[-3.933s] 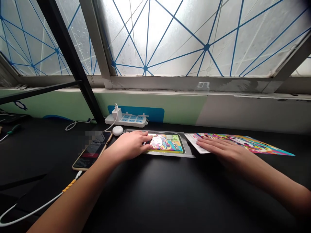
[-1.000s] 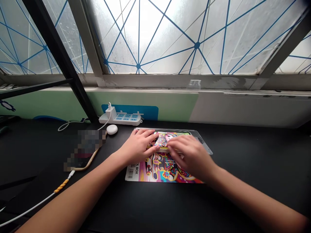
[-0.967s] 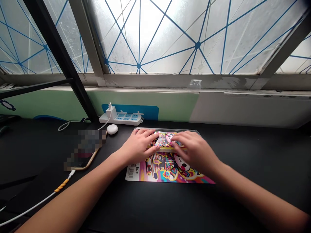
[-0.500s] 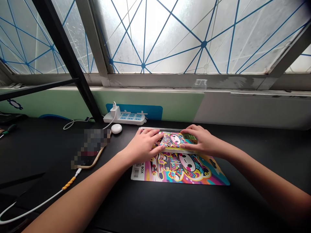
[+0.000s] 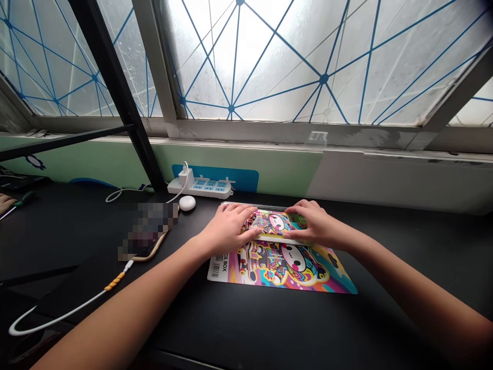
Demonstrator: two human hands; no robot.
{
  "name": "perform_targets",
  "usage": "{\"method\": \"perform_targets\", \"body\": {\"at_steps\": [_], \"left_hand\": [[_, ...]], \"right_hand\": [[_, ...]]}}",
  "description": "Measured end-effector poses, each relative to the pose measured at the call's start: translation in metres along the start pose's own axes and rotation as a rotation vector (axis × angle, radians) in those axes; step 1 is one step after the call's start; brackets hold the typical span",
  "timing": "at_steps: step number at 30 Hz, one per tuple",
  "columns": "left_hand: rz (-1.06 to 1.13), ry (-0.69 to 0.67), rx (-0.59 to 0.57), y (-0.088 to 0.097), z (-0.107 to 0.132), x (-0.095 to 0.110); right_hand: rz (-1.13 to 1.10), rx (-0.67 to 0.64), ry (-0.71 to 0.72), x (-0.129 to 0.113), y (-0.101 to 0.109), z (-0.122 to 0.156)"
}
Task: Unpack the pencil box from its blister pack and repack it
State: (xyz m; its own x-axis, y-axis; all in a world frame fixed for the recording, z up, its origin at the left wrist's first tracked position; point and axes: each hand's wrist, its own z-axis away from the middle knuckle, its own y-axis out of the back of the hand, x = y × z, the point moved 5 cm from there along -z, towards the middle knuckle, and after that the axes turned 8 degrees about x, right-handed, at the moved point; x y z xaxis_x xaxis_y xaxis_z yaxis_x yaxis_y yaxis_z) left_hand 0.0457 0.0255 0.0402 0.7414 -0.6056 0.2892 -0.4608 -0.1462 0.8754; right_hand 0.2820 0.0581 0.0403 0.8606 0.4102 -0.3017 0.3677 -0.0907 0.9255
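Observation:
A flat, brightly printed pencil box (image 5: 274, 222) with a cartoon face lies on the upper part of a matching colourful card (image 5: 292, 264). The card shows a barcode and the letters "IL BOX" at its left. My left hand (image 5: 233, 228) rests over the box's left end, fingers across the top and thumb along the near edge. At the right end, my right hand (image 5: 311, 221) holds the box between its fingers at the far edge and its thumb at the near edge. Both hands cover the box's ends.
Left of the hands lies a blurred-out phone (image 5: 150, 231) with a white charging cable (image 5: 57, 313). Behind it are a round white case (image 5: 187, 203) and a power strip (image 5: 204, 186). A black metal post (image 5: 115, 92) rises at left. Another person's hand (image 5: 4, 203) shows near a green-handled tool (image 5: 23, 199).
The view has shifted slightly, and more of the other person's hand shows at the left edge. Both my hands stay on the pencil box, with the right thumb slightly further left.

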Motion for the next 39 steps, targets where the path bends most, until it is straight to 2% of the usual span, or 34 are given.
{"method": "perform_targets", "body": {"at_steps": [9,15,21,26,32,36,39], "left_hand": [[0.079,0.041,0.044,0.001,-0.001,-0.005],[0.084,0.041,0.077,0.004,-0.001,-0.006],[0.059,0.032,0.142,0.009,-0.002,-0.017],[0.098,0.108,0.12,0.011,-0.003,-0.024],[0.291,0.261,0.177,0.016,-0.002,-0.03],[0.388,0.305,0.166,0.015,-0.001,-0.035],[0.351,0.211,0.232,0.017,-0.001,-0.033]], "right_hand": [[-0.026,0.053,0.023,-0.004,0.004,0.0],[-0.032,0.166,0.056,-0.004,0.002,0.007],[0.007,0.265,0.106,-0.004,0.002,0.012],[0.005,0.287,0.072,-0.004,0.0,0.016],[-0.056,0.311,0.025,-0.005,-0.001,0.023],[-0.056,0.382,0.121,-0.014,0.003,0.027],[0.002,0.437,0.267,-0.027,0.011,0.03]]}}
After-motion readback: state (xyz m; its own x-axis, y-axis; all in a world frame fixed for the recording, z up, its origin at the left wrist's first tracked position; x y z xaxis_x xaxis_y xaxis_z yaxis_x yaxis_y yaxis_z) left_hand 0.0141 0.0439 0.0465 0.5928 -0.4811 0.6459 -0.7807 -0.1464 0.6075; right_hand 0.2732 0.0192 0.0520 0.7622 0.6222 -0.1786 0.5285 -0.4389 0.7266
